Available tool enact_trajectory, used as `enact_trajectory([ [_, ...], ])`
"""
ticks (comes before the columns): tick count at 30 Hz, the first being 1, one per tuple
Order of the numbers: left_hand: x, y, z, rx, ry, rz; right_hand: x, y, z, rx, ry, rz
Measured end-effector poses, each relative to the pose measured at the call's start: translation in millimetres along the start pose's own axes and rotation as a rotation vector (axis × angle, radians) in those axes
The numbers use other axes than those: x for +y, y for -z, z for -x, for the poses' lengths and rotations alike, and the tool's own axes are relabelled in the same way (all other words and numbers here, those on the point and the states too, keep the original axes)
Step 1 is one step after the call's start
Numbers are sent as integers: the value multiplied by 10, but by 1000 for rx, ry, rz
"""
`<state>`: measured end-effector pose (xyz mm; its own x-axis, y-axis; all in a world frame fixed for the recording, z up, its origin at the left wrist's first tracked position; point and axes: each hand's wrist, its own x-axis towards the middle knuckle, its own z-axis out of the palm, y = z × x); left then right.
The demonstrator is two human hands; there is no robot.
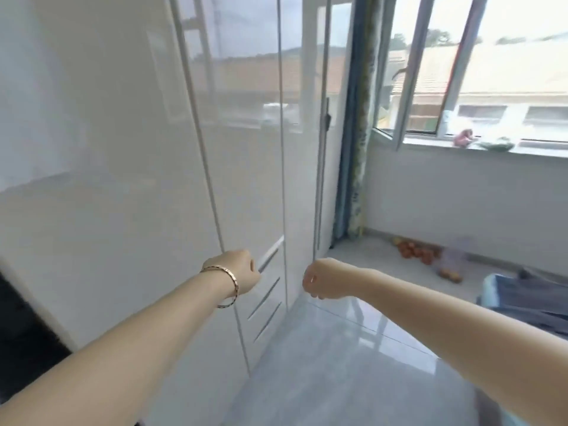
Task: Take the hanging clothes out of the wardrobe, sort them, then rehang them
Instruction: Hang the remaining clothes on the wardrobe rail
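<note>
Wardrobe (pixel 123 179): glossy white doors, straight ahead of both hands, fills the left half of the view.
Left hand (pixel 242 272): arm stretched out, fingers curled round the slim bar handle (pixel 272 255) low on one door. Bracelet (pixel 229 284) at the wrist.
Right hand (pixel 318 279): arm stretched out, fingers curled, just beside the door edge (pixel 319 186) of the next panel. Contact is hidden, so cannot tell if it holds anything.

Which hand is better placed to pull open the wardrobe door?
Left. The left hand is already at the door's slim handle, though its grip is hidden. The right hand is curled above the floor, holding nothing visible.
</note>
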<state>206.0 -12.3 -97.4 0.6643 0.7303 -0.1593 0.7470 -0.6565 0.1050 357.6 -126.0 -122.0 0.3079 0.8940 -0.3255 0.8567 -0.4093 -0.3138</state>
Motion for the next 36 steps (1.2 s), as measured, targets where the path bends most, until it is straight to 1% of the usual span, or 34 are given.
enact_trajectory([
  [3, 1114, -383, -304, -79, -229, -7, 1135, 13, 409, 38, -203, -87],
  [7, 2512, -807, -693, -122, -443, -51, 2558, -17, 1016, 132, -461, -210],
  [11, 3899, -1149, -990, -158, -584, -81, 3838, -47, 1574, 183, -690, -250],
  [14, 4804, -1322, -1211, -177, -665, -57, 4652, -29, 1918, 236, -830, -286],
  [17, 5571, -1495, -1476, -195, -733, -16, 5321, 20, 2135, 278, -943, -367],
  [20, 6185, -1669, -1748, -218, -780, 6, 5911, 1, 2203, 314, -1060, -442],
  [23, 6739, -1848, -2084, -247, -841, -22, 6521, -70, 2159, 336, -1192, -506],
  [27, 7471, -2024, -2626, -276, -960, -109, 7255, -143, 2068, 417, -1370, -608],
  [31, 8285, -2114, -3068, -328, -1065, -195, 7802, -137, 2052, 407, -1532, -714],
  [36, 9369, -2358, -3418, -362, -1176, -249, 8629, -283, 2145, 380, -1696, -737],
])
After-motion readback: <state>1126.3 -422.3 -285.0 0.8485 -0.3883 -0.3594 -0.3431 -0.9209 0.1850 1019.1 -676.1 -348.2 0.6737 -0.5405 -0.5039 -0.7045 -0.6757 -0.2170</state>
